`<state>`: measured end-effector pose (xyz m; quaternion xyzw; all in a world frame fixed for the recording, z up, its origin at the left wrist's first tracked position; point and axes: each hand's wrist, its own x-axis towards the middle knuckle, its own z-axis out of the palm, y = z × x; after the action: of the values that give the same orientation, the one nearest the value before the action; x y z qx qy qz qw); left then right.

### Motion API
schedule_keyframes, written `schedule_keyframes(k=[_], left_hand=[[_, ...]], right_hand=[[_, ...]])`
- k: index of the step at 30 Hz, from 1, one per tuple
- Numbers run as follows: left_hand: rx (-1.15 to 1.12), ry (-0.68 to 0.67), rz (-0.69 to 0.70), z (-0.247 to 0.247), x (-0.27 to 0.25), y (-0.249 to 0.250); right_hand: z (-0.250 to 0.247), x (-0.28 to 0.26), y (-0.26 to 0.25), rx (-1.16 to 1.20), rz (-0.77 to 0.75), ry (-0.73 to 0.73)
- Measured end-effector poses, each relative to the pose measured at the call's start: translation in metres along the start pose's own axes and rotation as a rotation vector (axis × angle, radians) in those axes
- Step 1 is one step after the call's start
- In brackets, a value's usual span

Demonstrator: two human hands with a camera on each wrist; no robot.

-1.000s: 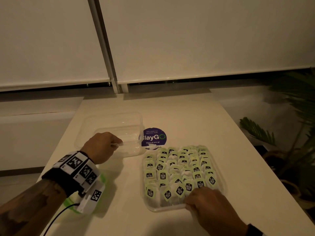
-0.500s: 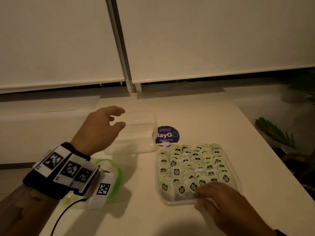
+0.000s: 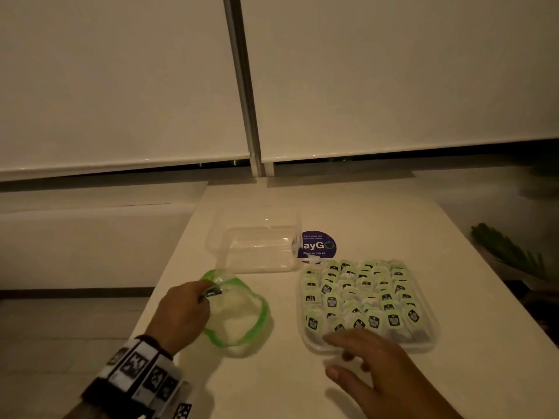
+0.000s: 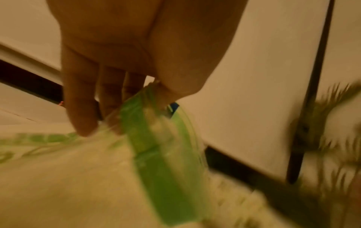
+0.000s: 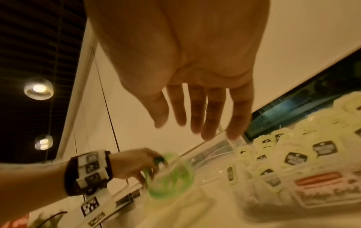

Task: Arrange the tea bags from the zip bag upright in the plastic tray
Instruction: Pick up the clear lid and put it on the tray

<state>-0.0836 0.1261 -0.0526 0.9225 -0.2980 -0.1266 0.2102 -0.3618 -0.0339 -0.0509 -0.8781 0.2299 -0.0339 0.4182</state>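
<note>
A clear plastic tray (image 3: 431,343) on the right of the table holds several rows of upright tea bags (image 3: 360,294) with green tags. My right hand (image 3: 341,355) hovers open at the tray's front left corner, fingers spread and holding nothing; the right wrist view shows its fingers (image 5: 201,120) straight. Left of the tray lies the zip bag (image 3: 239,316) with its green seal open in a ring. My left hand (image 3: 199,297) pinches the bag's near rim. In the left wrist view the fingers (image 4: 82,108) grip the green zip strip (image 4: 150,146). I cannot tell what the bag holds.
An empty clear plastic box (image 3: 257,246) stands behind the zip bag. A round purple sticker (image 3: 317,244) is on the table beside it. The table's left edge runs close to my left wrist. A potted plant (image 3: 511,255) stands off the right side.
My left hand came back from the clear box and took hold of the zip bag's rim. My right hand drew back from the tea bags at the tray's front and spread its fingers.
</note>
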Motion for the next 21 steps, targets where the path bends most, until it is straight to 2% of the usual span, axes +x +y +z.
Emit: schedule_keyframes(k=[2, 4, 5, 7, 9, 11, 13, 16, 17, 19, 21], left_hand=[[-0.49, -0.032, 0.035, -0.02, -0.023, 0.028], [-0.857, -0.163, 0.101, -0.037, -0.051, 0.065], [-0.947, -0.199, 0.156, -0.04, -0.063, 0.082], [-1.028, -0.178, 0.286, -0.035, -0.08, 0.108], [-1.027, -0.097, 0.434, -0.025, -0.089, 0.124], [-0.992, -0.004, 0.559, -0.021, -0.096, 0.131], [-0.843, 0.102, 0.675, -0.018, -0.102, 0.132], [-0.6, 0.27, 0.777, -0.015, -0.11, 0.138], [-0.532, 0.277, 0.81, -0.013, -0.111, 0.144], [-0.425, 0.19, 0.81, -0.006, -0.105, 0.157], [-0.424, 0.093, 0.722, 0.001, -0.091, 0.165]], right_hand=[[-0.006, -0.002, -0.014, 0.174, -0.088, 0.035], [-0.005, -0.001, -0.033, 0.305, -0.18, 0.033], [-0.003, 0.0, -0.043, 0.408, -0.222, 0.015], [0.001, 0.003, -0.064, 0.647, -0.275, -0.02], [-0.003, 0.006, -0.079, 0.75, -0.344, 0.07], [-0.013, 0.011, -0.083, 0.797, -0.403, 0.256], [-0.023, 0.021, -0.073, 0.781, -0.42, 0.396], [-0.037, 0.033, -0.057, 0.667, -0.357, 0.492], [-0.039, 0.034, -0.054, 0.614, -0.351, 0.494], [-0.039, 0.036, -0.05, 0.503, -0.342, 0.49], [-0.039, 0.035, -0.049, 0.439, -0.335, 0.464]])
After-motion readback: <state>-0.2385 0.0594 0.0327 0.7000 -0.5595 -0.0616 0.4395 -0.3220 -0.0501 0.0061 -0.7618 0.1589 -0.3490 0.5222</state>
